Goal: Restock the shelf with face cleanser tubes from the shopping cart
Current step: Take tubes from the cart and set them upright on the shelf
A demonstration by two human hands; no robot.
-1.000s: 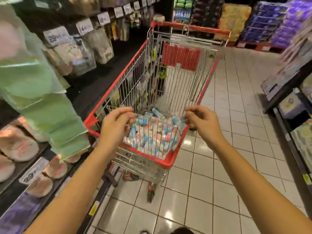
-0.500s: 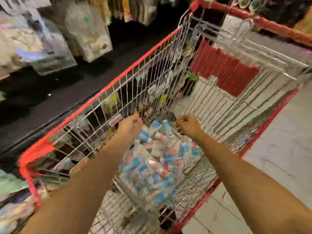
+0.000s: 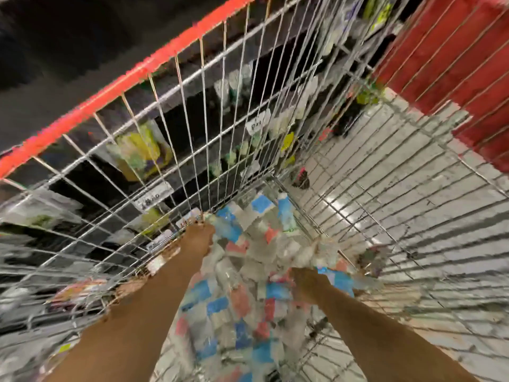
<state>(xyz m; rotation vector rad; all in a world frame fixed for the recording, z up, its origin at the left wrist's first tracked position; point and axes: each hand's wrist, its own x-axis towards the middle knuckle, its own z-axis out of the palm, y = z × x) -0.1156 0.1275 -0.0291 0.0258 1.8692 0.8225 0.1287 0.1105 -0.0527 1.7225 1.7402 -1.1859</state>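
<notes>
Overall, heavy motion blur is noted across the head view. At far left, the shelf [image 3: 115, 186] is seen through the wire side of the shopping cart [image 3: 154, 64], whose red rim runs diagonally from lower left to upper centre. Packaged goods in yellow and green and white price labels [image 3: 257, 124] are made out on the shelf, but no print can be read. The left hand [image 3: 197, 239] is reached down inside the cart and set against the upper left edge of the face cleanser tubes [image 3: 248, 271]. Its fingers are turned away from the camera, so it cannot be told whether anything is grasped. The tubes are found heaped on the cart's floor beside the left wire wall, as a white, blue and pink mass. The right hand [image 3: 305, 282] is placed at the heap's right edge with its fingers hidden among the tubes, and its hold cannot be told either. Pale floor tiles [image 3: 399, 166] are seen through the wire base to the right, and a red slatted panel [image 3: 454, 56] is seen at the upper right.
</notes>
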